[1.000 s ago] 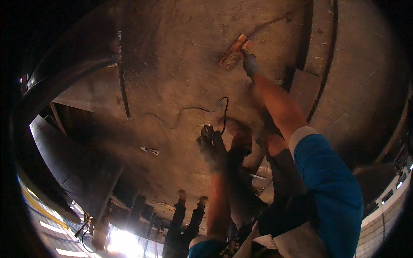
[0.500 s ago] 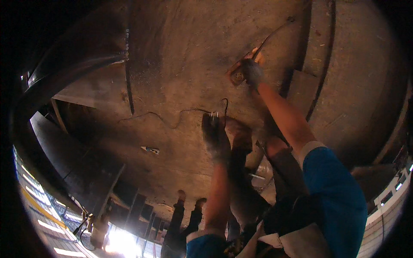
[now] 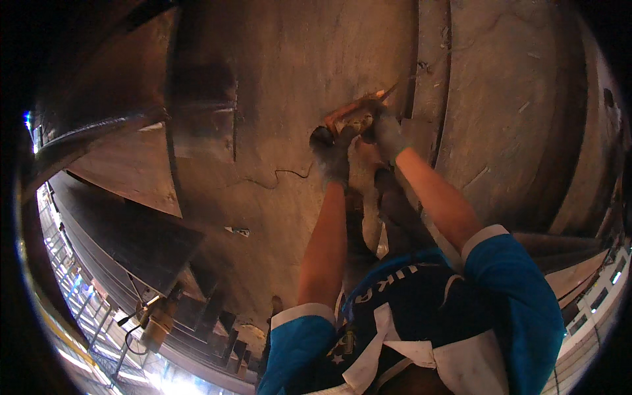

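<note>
My right hand [image 3: 387, 135], in a dark work glove, grips a reddish-brown socket block [image 3: 343, 113] with a cord running off its far end. My left hand [image 3: 334, 158], also gloved, is closed right against the block's near left side. A thin black cord [image 3: 282, 174] trails leftward from the left hand across the brown surface. The plug that this hand held with its prongs bare is now hidden between hand and block, so how far it sits in the socket cannot be seen. A dark round part [image 3: 321, 137] shows beside the left fingers, its kind unclear.
A small pale-and-blue object [image 3: 238, 231] lies on the surface at the left. Dark metal plates [image 3: 131, 230] stand stacked at far left. Long raised strips [image 3: 431, 72] run along the right. Someone's foot [image 3: 276, 304] shows near the lower edge.
My left hand has moved forward with the plug and met the socket block. The right hand has drawn the block slightly nearer. My view has shifted, bringing my apron into sight.
</note>
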